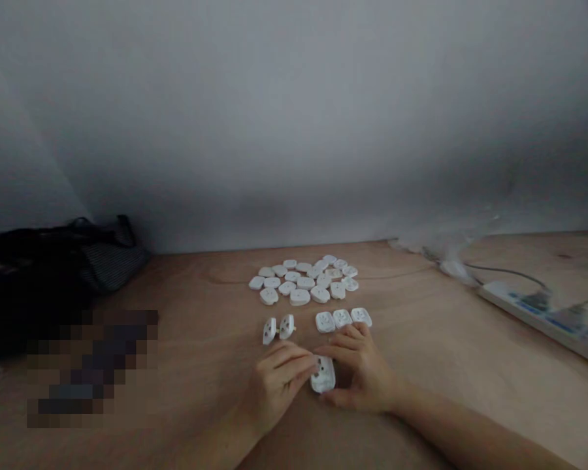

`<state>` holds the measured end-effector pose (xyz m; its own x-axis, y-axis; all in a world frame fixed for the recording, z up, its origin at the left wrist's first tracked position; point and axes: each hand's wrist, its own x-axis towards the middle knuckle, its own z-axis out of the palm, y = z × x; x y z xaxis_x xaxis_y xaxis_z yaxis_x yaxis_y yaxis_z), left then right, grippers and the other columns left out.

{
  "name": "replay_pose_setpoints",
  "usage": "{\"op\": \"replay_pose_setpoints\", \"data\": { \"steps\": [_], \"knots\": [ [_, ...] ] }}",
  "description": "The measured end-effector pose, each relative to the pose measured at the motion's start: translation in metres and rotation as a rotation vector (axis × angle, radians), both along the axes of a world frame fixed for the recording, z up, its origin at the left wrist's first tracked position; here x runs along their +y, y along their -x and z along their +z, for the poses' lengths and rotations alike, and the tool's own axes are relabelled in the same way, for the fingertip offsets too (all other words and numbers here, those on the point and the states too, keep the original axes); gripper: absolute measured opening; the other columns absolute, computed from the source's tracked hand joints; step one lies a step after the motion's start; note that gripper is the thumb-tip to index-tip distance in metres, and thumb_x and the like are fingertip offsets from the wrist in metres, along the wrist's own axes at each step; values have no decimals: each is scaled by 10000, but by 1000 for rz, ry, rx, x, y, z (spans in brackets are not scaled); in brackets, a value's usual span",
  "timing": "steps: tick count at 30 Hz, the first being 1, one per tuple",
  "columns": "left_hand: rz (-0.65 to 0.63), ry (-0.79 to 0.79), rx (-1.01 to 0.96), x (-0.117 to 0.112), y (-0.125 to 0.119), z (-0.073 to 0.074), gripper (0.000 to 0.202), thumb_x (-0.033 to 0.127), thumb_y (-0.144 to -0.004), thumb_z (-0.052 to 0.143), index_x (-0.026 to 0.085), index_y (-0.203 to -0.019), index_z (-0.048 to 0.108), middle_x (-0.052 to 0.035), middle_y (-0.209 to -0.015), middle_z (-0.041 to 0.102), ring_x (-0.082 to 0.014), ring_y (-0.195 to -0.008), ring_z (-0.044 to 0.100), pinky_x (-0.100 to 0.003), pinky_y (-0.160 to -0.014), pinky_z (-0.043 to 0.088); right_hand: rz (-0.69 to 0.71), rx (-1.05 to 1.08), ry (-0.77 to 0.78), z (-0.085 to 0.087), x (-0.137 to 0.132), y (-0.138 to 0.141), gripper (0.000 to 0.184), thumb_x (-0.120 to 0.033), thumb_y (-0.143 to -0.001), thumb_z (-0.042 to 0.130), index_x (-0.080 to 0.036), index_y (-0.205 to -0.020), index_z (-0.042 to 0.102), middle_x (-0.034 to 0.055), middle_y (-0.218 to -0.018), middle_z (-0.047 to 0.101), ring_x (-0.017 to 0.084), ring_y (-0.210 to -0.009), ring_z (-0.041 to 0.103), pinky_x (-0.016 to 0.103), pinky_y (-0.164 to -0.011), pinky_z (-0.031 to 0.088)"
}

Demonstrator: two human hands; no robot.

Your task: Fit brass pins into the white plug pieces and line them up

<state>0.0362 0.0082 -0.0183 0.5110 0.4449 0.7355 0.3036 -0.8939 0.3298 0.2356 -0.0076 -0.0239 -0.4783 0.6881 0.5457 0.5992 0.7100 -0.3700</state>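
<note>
A white plastic socket cover (322,377), a rounded moulded piece with its pin holes facing up, sat between the person's hands, near the front of a pale plywood table (200,365). Its long axis ran roughly away from the person, leaning slightly from upright in the view. The right hand (360,369) was the closer of the two: its fingers curved over the cover's far side and its thumb reached around the near side, a narrow hold on the piece. The left hand (277,391) lay to the cover's left, fingers close together, their tips touching its left edge in a narrow pinch from that side.

Just ahead of the hands lay a row of three white covers (342,318), flat on the wood. To their left stood two more white covers (277,328) on edge. Farther off lay a loose heap of white covers (301,281). A white power strip (534,313) lay at the right, and a black fabric bag (53,274) slumped at the left against a grey wall (294,130).
</note>
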Motion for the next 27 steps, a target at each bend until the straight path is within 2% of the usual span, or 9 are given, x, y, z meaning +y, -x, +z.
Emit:
{"op": "replay_pose_setpoints", "data": {
  "steps": [3,8,11,15,22,27],
  "knots": [
    [7,-40,86,0,2,1,158,223,-862,572,200,-983,670,-52,-838,640,-164,-791,572,-292,-703,508,-2,9,-1,1,-1,0,500,-488,-623,696,-240,-1050,615,45,-960,670,240,-867,536,410,-798,293],
    [132,-73,223,0,9,1,240,342,-841,577,229,-1035,661,-47,-794,559,-182,-759,532,-337,-703,483,-6,11,28,3,-1,-1,492,-470,-620,707,-245,-1047,611,37,-925,673,233,-849,544,407,-798,300],
    [169,-8,232,1,13,0,414,473,-764,630,187,-1063,631,-66,-864,567,-218,-832,539,-374,-762,483,-29,39,27,3,0,-2,515,-451,-615,714,-239,-1069,594,38,-924,674,237,-861,546,409,-808,298],
    [130,46,240,3,14,-3,599,605,-686,630,192,-1119,601,-85,-959,590,-244,-914,535,-388,-830,466,-17,52,23,1,2,-2,525,-461,-606,731,-258,-1066,580,23,-927,671,229,-864,550,394,-807,295],
    [60,81,251,8,12,-7,600,598,-709,603,200,-1157,585,-76,-943,637,-237,-913,529,-387,-832,448,-59,97,-15,-5,2,1,534,-548,-536,757,-220,-919,580,27,-832,651,218,-802,556,385,-795,299],
    [35,80,300,6,12,-1,573,567,-723,619,198,-1160,590,-78,-928,646,-237,-899,538,-385,-832,446,-59,44,-9,-3,2,-1,607,-615,-504,743,-215,-928,575,33,-832,643,220,-800,552,386,-800,300]
  ]
}}
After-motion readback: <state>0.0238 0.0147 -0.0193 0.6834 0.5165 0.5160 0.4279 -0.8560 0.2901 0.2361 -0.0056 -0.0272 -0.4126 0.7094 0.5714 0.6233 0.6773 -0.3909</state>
